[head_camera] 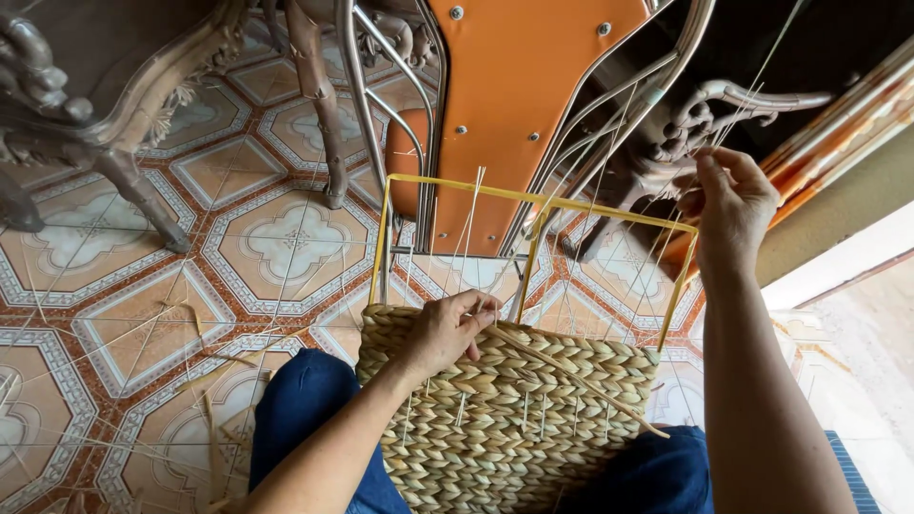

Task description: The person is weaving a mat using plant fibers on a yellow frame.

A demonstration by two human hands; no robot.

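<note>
**Woven basket, part-made, on a yellow wire frame**

Basket [514,419]: braided straw-coloured plait built up over a yellow frame [538,205], resting on the person's lap between knees in blue trousers [309,400]. Judged light and springy; the finished wall looks firm enough to grip at its top edge, while the bare frame above would be the stiffer hold.

Left hand [447,328]: laid on the top row of weave, fingers curled and pressed together over the rim, steadying it.

Right hand [728,205]: raised well above the frame's right corner, fingers pinching thin pale strands [657,238] drawn taut. Strands judged fine, smooth, easily snapped or slipped.

Loose plait end [581,381]: lies diagonally across the weave; soft, pliable.

Surroundings: patterned tile floor [286,238], orange chair [514,95], carved wooden furniture [105,86].
</note>
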